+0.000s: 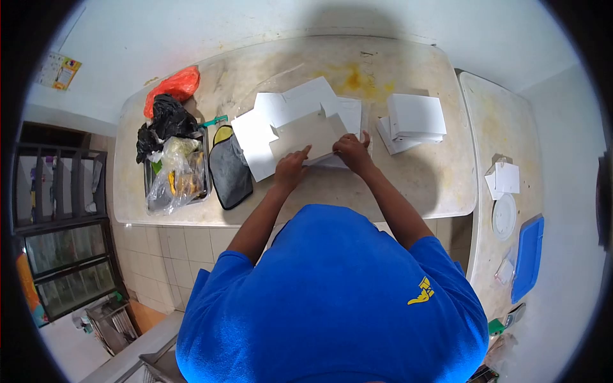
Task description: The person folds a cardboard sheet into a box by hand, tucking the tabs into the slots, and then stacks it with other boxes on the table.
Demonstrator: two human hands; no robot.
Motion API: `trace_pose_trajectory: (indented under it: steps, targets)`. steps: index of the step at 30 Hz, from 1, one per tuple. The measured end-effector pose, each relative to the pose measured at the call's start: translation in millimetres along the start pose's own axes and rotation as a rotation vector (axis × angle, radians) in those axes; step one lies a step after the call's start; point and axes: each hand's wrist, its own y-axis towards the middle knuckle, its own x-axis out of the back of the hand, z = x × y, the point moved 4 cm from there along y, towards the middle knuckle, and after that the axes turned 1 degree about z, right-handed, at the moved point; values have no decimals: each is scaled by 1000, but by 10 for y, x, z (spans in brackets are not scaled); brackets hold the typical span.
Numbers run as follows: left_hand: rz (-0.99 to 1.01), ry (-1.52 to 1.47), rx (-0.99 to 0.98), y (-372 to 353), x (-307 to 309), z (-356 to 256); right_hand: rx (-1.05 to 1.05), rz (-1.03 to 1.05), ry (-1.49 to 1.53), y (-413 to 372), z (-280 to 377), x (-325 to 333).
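A flat cardboard box blank, greyish on its upturned face, lies in front of me on other white cardboard blanks. My left hand is at its lower left edge, the fingers bent over the card. At its lower right edge, my right hand has curled fingers closed on the card, with one digit sticking up. The undersides of both hands are hidden. Right of them stand folded white boxes in a small stack.
Left on the table are a grey pouch, a tray of plastic-wrapped things, a black bag, a red bag and a green-handled tool. A side table holds a blue lid and a white round lid.
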Motion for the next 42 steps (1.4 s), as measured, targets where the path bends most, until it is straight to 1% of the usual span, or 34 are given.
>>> trace_pose_trajectory:
  steps: [3, 4, 6, 7, 9, 10, 12, 13, 15, 18, 21, 25, 28, 30, 31, 33, 34, 37, 39, 40, 42]
  targets:
    - [-156, -48, -14, -78, -18, 212, -31, -241, -150, -58, -110, 206]
    - [-175, -111, -6, -111, -46, 252, -24, -282, -192, -82, -142, 239]
    - [-224, -236, 10, -144, -51, 289, 12, -311, -162, -128, -64, 254]
    - [-207, -300, -12, -152, -60, 251, 35, -327, -149, -131, 11, 273]
    - [-177, -430, -61, -127, -95, 115, 192, -236, -67, -109, 297, 141]
    - [-184, -418, -50, -117, -114, 58, 271, -187, -27, -105, 426, 46]
    - [-205, -396, -18, -92, -157, -14, 153, -112, 94, -44, 536, -116]
    - [-282, -526, 128, -106, -190, 52, 98, -67, 155, -37, 545, -179]
    - [-439, -783, 434, -195, -297, 217, 129, -63, 212, -85, 503, -188]
    - [-290, -888, 644, -269, -435, 343, 180, -105, 251, -203, 484, -153]
    - [-156, -1108, 697, -227, -503, 339, 206, -164, 237, -283, 544, -103]
    - [-131, -1191, 685, -163, -726, 474, 277, -192, 215, -304, 605, -85]
    - [-121, -1203, 688, -122, -821, 562, 355, -84, 226, -288, 577, -192]
    - [-103, -1176, 651, -105, -819, 558, 292, -174, 225, -281, 557, -221]
    - [-111, -1154, 669, -103, -819, 547, 263, -217, 225, -269, 556, -221]
    - [-131, -1110, 708, -106, -852, 536, 297, -193, 234, -242, 594, -207]
    - [-123, -1141, 723, -99, -875, 554, 315, -181, 237, -230, 622, -179]
    - [-95, -1194, 752, -97, -889, 556, 509, -180, 213, -293, 774, -96]
    - [-78, -1174, 746, -88, -834, 531, 448, -94, 260, -247, 666, -188]
    - [-102, -1159, 694, -84, -789, 494, 419, -50, 282, -226, 613, -238]
    - [-150, -1130, 593, -102, -763, 417, 419, -86, 302, -219, 583, -230]
